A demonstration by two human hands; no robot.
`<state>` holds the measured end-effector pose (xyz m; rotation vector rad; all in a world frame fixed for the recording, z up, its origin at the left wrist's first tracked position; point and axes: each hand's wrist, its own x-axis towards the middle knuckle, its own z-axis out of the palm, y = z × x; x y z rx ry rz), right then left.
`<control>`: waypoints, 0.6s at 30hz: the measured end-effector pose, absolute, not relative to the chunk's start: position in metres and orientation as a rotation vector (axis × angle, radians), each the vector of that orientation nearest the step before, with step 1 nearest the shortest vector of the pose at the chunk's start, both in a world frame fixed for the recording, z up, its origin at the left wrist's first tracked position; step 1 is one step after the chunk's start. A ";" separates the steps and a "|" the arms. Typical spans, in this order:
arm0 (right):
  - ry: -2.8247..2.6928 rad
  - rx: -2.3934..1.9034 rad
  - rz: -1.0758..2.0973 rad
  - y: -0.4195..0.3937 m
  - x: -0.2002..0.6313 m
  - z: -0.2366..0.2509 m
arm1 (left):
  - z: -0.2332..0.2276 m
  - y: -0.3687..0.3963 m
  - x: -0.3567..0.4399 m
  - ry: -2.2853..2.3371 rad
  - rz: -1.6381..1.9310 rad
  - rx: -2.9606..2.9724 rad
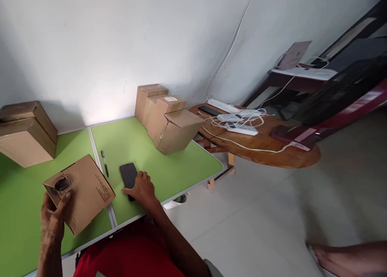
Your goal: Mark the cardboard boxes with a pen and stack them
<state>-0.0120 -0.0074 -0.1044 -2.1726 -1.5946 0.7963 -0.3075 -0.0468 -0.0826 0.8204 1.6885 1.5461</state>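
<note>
Box: your left hand (53, 222) grips the cardboard box (80, 192), fingers curled round its near end, tilted above the green table (145, 148).
Phone: your right hand (142, 188) lies flat, fingers loosely spread, on the black phone's (128, 175) near end.
Pen: black pen (104, 163) between box and phone.
Stack: more cardboard boxes (169, 120) by the wall.

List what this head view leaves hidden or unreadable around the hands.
- Printed text on the brown cardboard box in the left hand: too small.
- Near end of the black smartphone: covered by the right hand.
- Left brown cartons: cut by the frame edge.
</note>
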 end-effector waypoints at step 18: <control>-0.681 -0.673 1.850 -0.050 0.021 -0.068 | -0.063 -0.022 -0.269 1.478 1.519 0.998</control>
